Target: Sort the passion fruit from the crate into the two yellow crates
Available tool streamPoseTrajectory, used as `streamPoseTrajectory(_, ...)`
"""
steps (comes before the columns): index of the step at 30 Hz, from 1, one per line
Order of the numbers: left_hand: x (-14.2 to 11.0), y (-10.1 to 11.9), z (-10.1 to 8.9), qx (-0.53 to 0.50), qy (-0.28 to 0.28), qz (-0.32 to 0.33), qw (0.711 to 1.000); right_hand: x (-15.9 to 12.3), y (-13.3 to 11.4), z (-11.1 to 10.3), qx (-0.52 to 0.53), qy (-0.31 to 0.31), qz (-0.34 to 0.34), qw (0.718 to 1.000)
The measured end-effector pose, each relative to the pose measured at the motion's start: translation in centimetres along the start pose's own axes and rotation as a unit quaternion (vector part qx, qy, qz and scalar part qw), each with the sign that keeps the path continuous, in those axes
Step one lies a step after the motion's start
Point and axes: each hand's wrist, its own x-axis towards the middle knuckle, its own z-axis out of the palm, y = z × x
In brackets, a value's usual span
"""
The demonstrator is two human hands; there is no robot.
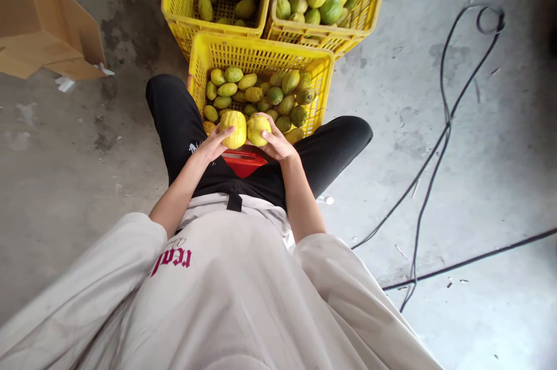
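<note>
— Yellow fruit in each hand, is it?
— Yes. The left hand (212, 144) curls around the larger yellow fruit (234, 129), fingers wrapped on its near side; the right hand (275, 141) cups the smaller yellow fruit (258, 129). The two fruits touch, held above the lap just before the near crate's rim.
— Which way do they point?
— The larger one stands with its long axis roughly upright in the view; the smaller one is rounder and I cannot tell its axis.
— And around them?
— A red stool (243, 161) shows between the knees. The near yellow crate (261, 54) holds green-yellow fruit in a loose layer. Beyond, the left far crate (176, 7) holds fewer; the right far crate (361, 25) is heaped. Black cables (439, 144) run across the concrete floor (478, 126).
</note>
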Motion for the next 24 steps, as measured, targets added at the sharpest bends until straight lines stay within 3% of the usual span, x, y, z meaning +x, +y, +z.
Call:
streamPoseTrajectory(6,-0.1,0.8,0.6,-0.029,0.046,-0.011,0.998,0.9,0.3,0.3,0.006,0.063,-0.004,0.998)
streamPoseTrajectory(16,-0.4,1.1,0.6,-0.011,0.05,0.014,0.999,1.8,0.9,-0.8,0.057,0.051,-0.001,0.997)
streamPoseTrajectory(24,-0.1,1.1,0.6,-0.011,0.069,0.023,0.997,1.5,1.0,-0.4,0.019,0.056,0.022,0.998)
